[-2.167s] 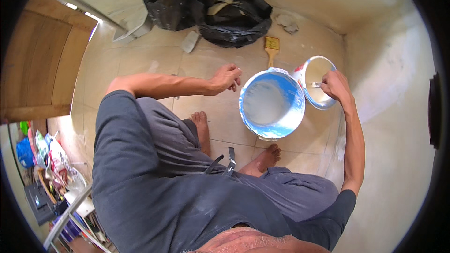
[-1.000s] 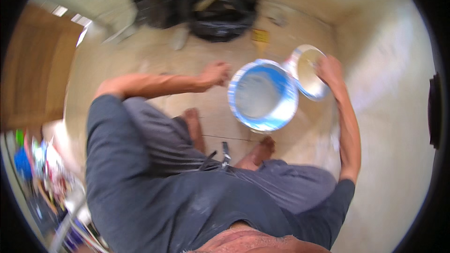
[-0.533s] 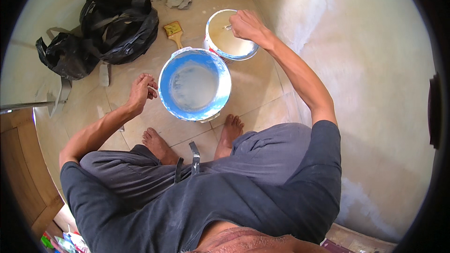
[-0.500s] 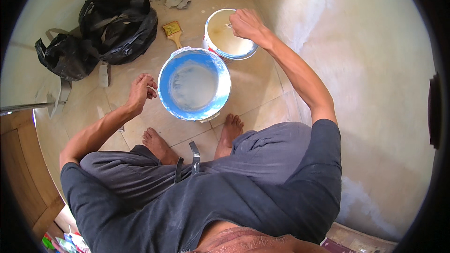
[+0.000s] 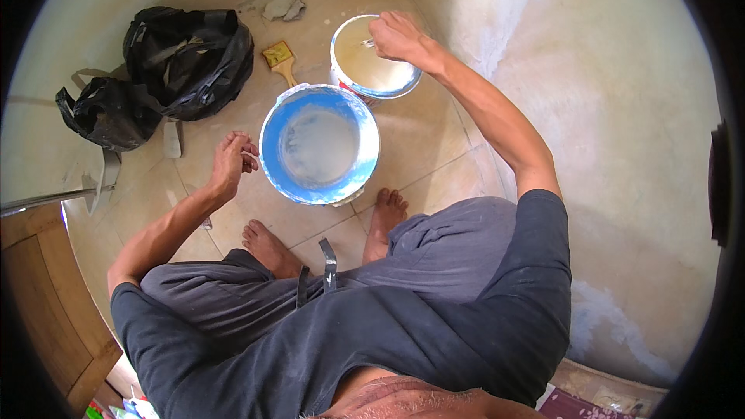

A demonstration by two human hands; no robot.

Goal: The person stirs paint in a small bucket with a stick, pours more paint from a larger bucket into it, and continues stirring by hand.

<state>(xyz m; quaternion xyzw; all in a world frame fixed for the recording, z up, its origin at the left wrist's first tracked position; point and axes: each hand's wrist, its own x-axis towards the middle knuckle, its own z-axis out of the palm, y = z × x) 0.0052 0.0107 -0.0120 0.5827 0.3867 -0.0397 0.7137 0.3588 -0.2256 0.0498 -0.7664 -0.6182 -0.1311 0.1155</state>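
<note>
White bucket (image 5: pixel 380 95): on the floor (image 5: pixel 434 151), toward its far corner.
Right hand (image 5: pixel 400 36): your fist grips a pale handle (image 5: pixel 368 43) over that mouth, elbow out.
Blue-lined bucket (image 5: pixel 273 143): nearer you.
Left hand (image 5: pixel 230 161): half-curled beside it, apart; grip cannot be told.

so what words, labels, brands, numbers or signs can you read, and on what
Paintbrush: dark marks on its yellow band, too small to read.
White bucket: red marking on its outside, too small and partly hidden to read.
I can make out no other lettering.
</note>
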